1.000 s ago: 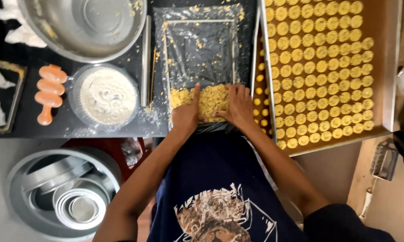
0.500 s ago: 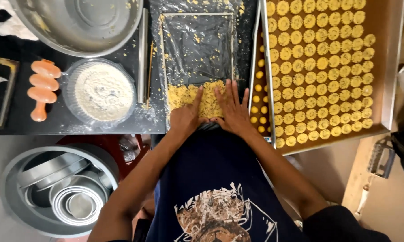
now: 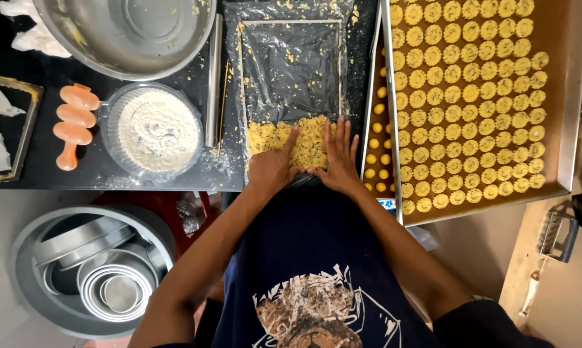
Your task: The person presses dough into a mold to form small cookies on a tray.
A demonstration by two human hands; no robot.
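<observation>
A glossy black bench [image 3: 110, 177] carries a crinkled plastic sheet [image 3: 291, 64] framed by thin metal bars. At its near edge lies crumbly yellow dough [image 3: 287, 132]. The left hand [image 3: 273, 169] and right hand [image 3: 338, 161] press flat on it, fingers spread, gripping nothing. Just right, a metal tray [image 3: 565, 129] holds rows of round fluted cookies [image 3: 471, 96].

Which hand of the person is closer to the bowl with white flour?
The left hand. It presses the yellow dough just right of the flour bowl in the picture, past the steel rolling pin. The right hand lies farther away, beside the cookie tray.
</observation>
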